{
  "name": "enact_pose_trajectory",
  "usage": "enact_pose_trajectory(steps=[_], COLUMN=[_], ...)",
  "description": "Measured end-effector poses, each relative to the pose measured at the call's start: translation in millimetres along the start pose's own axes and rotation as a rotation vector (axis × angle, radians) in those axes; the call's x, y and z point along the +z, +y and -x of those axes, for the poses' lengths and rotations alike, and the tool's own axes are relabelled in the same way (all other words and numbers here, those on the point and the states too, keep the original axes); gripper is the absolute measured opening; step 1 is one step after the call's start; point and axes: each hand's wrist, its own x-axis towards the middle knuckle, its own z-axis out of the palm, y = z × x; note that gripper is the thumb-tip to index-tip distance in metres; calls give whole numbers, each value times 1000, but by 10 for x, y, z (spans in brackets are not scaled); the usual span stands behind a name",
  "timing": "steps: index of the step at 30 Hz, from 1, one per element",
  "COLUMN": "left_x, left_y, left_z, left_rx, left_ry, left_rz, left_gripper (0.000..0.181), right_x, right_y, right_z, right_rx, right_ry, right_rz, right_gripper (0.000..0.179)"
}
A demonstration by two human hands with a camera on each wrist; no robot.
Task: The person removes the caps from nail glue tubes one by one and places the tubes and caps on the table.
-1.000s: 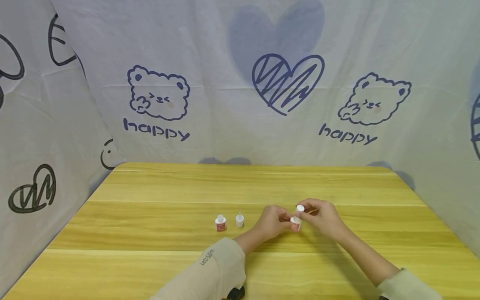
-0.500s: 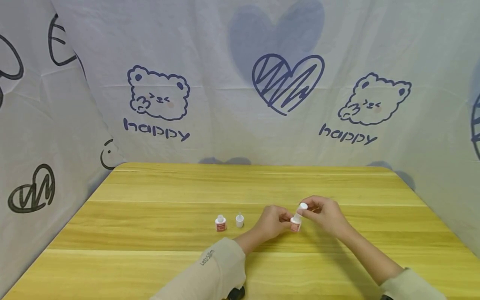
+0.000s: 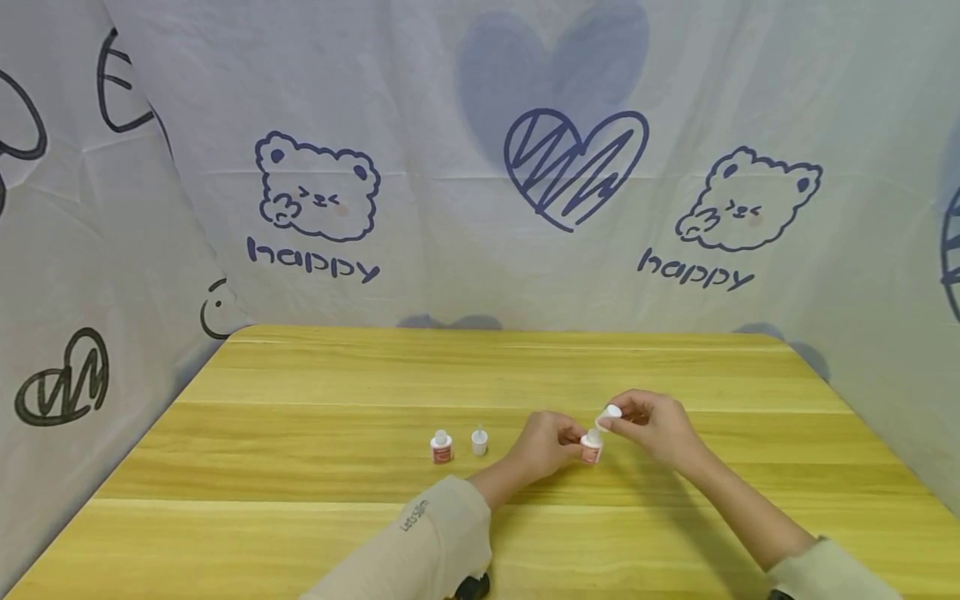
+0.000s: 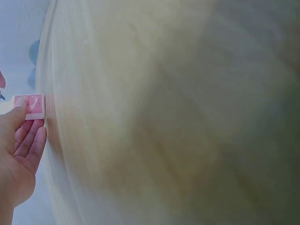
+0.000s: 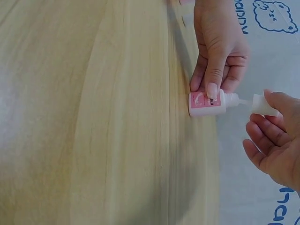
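Observation:
My left hand [image 3: 546, 446] grips a small white bottle [image 3: 592, 452] with a pink label, upright on the table. In the right wrist view its thumb [image 5: 213, 79] lies on the label of the bottle [image 5: 201, 108]. Just above the bottle's neck, my right hand [image 3: 654, 425] pinches a tilted white cap [image 3: 609, 414] between thumb and fingers. From the cap [image 5: 265, 105] a thin clear stem [image 5: 244, 101] reaches to the neck; whether its tip is still inside cannot be told. In the left wrist view, fingers of the left hand [image 4: 21, 154] hold the bottle [image 4: 35, 107].
A second small bottle [image 3: 442, 450] with a red label stands uncapped to the left. Beside it a white cap [image 3: 479, 442] stands with its stem pointing up. Wood-patterned table [image 3: 337, 375]; a printed white cloth [image 3: 435, 208] hangs behind it.
The right hand has lifted the cap up and to the right, away from the bottle's neck, and tilted it more. The left hand and bottle have stayed in place.

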Motion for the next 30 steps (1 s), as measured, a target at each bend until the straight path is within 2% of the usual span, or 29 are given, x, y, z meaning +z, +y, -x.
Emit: enact_pose_trajectory(steps=[7,15,20,30], left_x=[5,-1,5,13], left_y=[-9,-13,-7,0], left_z=[0,-8,-12,-16], left_rx=[12,-12,-32,-29], left_ry=[5,3,13,13], left_rz=[9,3,21,46], left_gripper=[15,15,18,16], right_x=[-17,-56,-99,-171], right_y=[26,84,94,133], right_z=[10,18,27,29], right_rx=[-9,0,-1,-10], right_ry=[-19,-50,-82,-149], right_rz=[-16,-12,-21,-15], right_gripper=[16,15,19,16])
